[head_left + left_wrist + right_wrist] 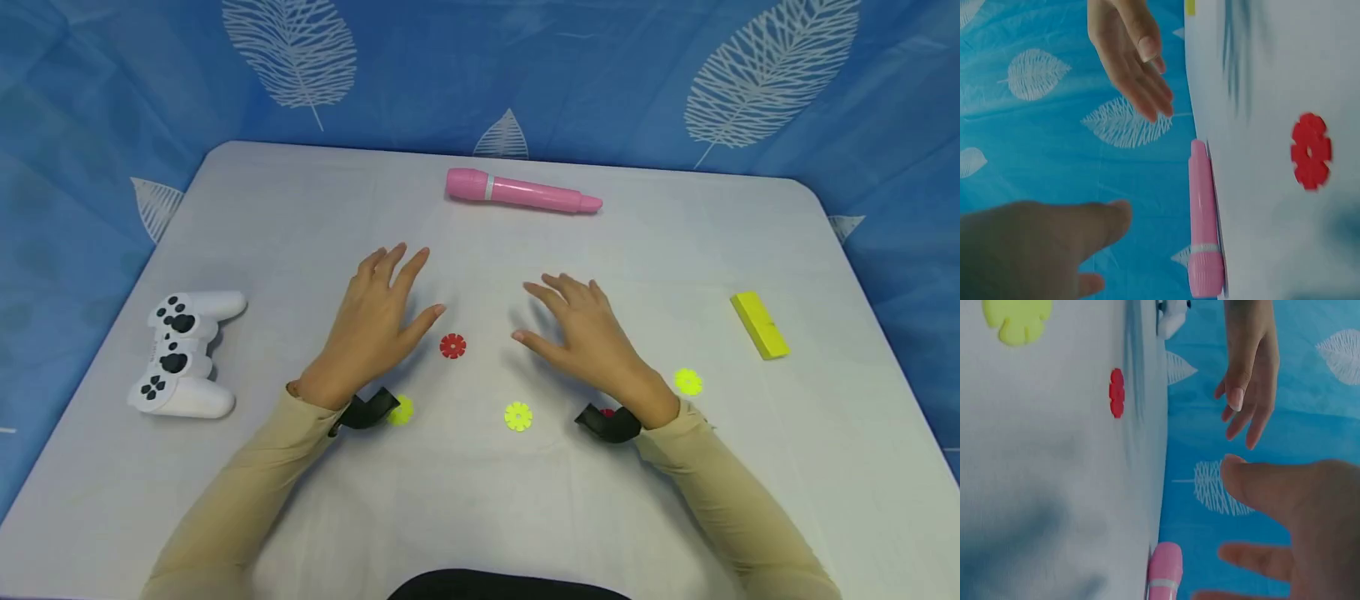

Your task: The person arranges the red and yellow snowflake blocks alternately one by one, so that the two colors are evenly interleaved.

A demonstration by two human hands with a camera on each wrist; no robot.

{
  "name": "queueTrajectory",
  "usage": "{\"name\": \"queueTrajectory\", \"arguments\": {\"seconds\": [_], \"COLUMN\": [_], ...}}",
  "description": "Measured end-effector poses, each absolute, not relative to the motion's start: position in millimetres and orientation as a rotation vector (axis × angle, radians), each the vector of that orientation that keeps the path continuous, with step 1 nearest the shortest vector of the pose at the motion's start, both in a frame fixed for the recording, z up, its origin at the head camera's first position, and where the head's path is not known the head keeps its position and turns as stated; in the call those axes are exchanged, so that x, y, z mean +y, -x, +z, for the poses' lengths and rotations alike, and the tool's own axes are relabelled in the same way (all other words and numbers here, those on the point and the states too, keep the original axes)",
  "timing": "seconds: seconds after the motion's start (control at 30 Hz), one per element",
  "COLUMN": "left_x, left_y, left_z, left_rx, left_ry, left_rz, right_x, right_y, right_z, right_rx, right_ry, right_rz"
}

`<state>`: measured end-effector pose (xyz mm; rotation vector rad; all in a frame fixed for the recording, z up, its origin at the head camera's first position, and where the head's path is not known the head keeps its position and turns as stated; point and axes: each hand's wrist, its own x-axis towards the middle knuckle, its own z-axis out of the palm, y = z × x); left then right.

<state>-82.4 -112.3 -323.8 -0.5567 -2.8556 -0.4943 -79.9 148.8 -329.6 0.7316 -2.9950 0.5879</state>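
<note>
My left hand [371, 321] hovers over the table with fingers spread and relaxed, holding nothing. Just right of its thumb lies a red notched disc [453, 346] on the white cloth. My right hand [581, 333] is also raised above the table, its fingers loosely extended and nothing in them. In front of the hands, nearer me, lies a yellow-green notched disc [518, 416]. Another yellow-green disc [402, 410] is partly covered by the left wrist strap, and a second red disc [607, 412] shows only a sliver behind the right one. The right wrist view shows both hands apart.
A pink microphone-shaped stick [532, 193] lies near the far edge. The white game controller [180, 354] is at the left. On the right are a yellow block [761, 325] and a yellow-green disc [687, 382]. Blue leaf-patterned cloth [585, 75] hangs behind the white table [315, 200].
</note>
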Motion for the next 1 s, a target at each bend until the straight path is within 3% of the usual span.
{"name": "queueTrajectory", "arguments": {"seconds": [0.33, 1.0], "left_x": [-153.4, -197.8], "left_y": [52.4, -0.1], "left_z": [-329.5, -342.8], "left_rx": [-2.91, -3.161], "left_ry": [0.526, 0.23], "left_rz": [-0.417, -0.487], "right_x": [109.2, 38.0], "right_y": [61.6, 34.6], "right_z": [-345.3, -356.4], "right_rx": [-2.894, -2.751], "right_ry": [-1.278, -1.669], "right_rz": [0.647, 0.509]}}
